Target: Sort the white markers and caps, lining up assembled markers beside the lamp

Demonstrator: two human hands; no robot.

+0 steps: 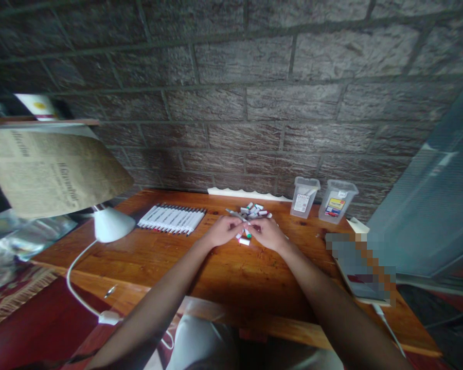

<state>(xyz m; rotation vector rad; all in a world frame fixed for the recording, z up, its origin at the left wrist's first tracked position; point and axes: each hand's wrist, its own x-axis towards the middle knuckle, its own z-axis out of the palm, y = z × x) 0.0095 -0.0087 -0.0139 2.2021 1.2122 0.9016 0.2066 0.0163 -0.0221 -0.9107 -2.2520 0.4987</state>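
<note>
Both hands meet at the middle of the wooden table. My left hand [224,230] is closed, its fingers pinching a white marker [234,214] that points up and to the left. My right hand [269,234] closes on the marker's other end, fingertips near those of the left. Behind and between the hands lies a loose pile of short white pieces with coloured ends, which look like marker caps [257,208]. Another white cap [244,241] lies just in front of the fingers. Left of my hands, several white markers [173,218] lie side by side in a row.
A lamp [110,226] with a newsprint shade stands at the left, its white cord hanging over the front edge. Two clear plastic containers [304,198] stand at the back right by the brick wall [224,113]. A blurred-out tablet-like device [362,272] with a cable lies at the right.
</note>
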